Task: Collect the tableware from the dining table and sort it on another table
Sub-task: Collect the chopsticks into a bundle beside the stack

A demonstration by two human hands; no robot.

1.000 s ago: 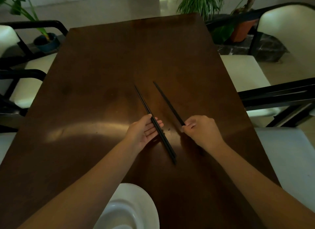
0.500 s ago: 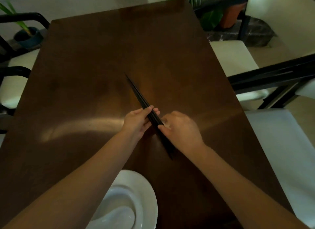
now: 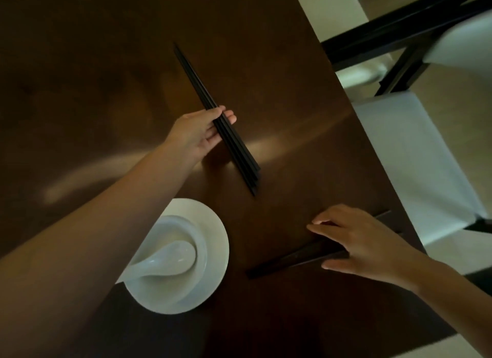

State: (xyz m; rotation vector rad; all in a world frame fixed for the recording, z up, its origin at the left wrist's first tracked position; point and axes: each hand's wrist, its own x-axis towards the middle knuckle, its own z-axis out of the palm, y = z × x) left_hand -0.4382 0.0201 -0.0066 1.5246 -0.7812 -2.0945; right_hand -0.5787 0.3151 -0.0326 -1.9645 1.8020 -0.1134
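Observation:
My left hand (image 3: 201, 129) holds a bundle of several black chopsticks (image 3: 235, 147) over the middle of the dark wooden table (image 3: 93, 78), their tips pointing away. Near the table's right edge my right hand (image 3: 364, 244) rests on another pair of black chopsticks (image 3: 287, 260) that lies flat; fingers and thumb are on either side of the pair. At the near left a white plate (image 3: 213, 253) carries a white bowl (image 3: 198, 240) with a white ceramic spoon (image 3: 170, 256) in it, partly hidden by my left forearm.
White-cushioned chairs with black frames (image 3: 399, 35) stand along the table's right side, one seat (image 3: 415, 168) close to my right hand. Pale floor shows at the lower right.
My right hand left the bundle in my left hand and moved down right onto a second pair of chopsticks. The view tilted down, bringing the plate and bowl fully in.

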